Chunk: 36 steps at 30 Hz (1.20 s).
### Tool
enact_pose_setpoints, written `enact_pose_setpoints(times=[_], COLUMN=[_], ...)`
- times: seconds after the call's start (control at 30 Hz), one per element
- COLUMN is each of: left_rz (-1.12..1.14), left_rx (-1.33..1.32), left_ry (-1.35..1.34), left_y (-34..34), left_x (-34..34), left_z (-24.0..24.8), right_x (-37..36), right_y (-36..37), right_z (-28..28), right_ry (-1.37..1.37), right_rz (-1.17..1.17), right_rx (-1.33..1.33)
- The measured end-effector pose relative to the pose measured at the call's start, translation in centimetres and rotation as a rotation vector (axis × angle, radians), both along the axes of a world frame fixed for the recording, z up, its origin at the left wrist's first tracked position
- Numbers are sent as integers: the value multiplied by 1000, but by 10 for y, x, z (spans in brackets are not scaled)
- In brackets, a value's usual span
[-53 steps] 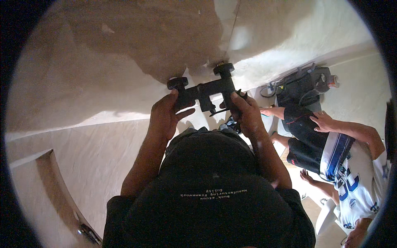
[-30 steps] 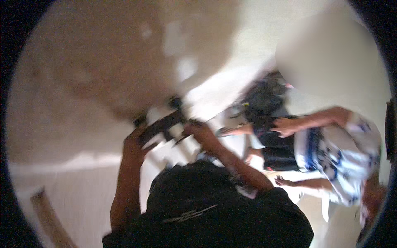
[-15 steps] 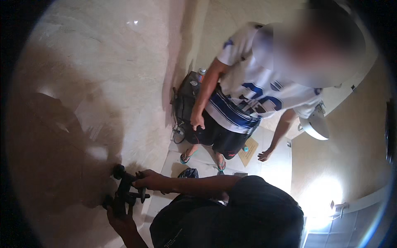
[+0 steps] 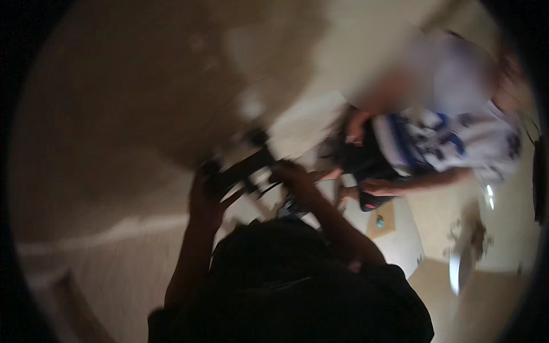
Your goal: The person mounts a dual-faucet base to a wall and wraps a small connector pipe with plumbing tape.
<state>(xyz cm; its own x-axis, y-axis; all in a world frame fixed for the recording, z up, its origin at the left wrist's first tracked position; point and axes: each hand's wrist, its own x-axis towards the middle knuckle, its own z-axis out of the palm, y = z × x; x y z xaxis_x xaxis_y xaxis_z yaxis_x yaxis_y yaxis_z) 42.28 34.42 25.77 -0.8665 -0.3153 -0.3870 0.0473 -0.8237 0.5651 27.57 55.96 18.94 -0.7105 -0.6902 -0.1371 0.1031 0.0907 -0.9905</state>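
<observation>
Two hands (image 4: 206,207) (image 4: 294,178) hold a black frame (rather blurred).

Two-knob fixture (image 4: 243,171): black. Wearer's shirt (image 4: 314,297): black. Co-worker's jersey (image 4: 452,140): white, blue bands and markings. Shorts (image 4: 361,157): black, small red mark. Wall (image 4: 320,80): beige, brown shadow.

So we've got a pale floor (image 4: 403,240) right of centre, kinda blurry tbh. On it we can see a flat tan sheet (image 4: 389,214) with a small teal thing (image 4: 380,220) on top, plus a dark bundle (image 4: 290,208) nearer mid-frame.
</observation>
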Motion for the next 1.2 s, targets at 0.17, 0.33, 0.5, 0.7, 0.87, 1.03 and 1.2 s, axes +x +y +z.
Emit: enact_pose_setpoints(times=[0.17, 0.33, 0.5, 0.7, 0.87, 1.03, 1.2], left_rz=[-25, 3, 110, 129, 240, 354, 328], left_rx=[-23, 34, 52, -185, -207, -234, -376], left_ry=[30, -87, -137, -253, -272, -253, -208], left_y=[42, 22, 29, 31, 42, 53, 51], left_x=[65, 24, 13, 1, -12, -14, -9], left_z=[-4, 18, 25, 34, 24, 11, 2], right_x=[89, 40, 35, 27, 22, 27, 33], right_y=[37, 20, 22, 10, 12, 16, 11], right_z=[61, 90, 107, 113, 107, 108, 119], right_ry=[-300, -376, -376, -367, -320, -322, -305], right_rz=[-214, -119, -162, -211, -144, -171, -155], right_rx=[-85, 83, 141, 80, 172, 137, 135])
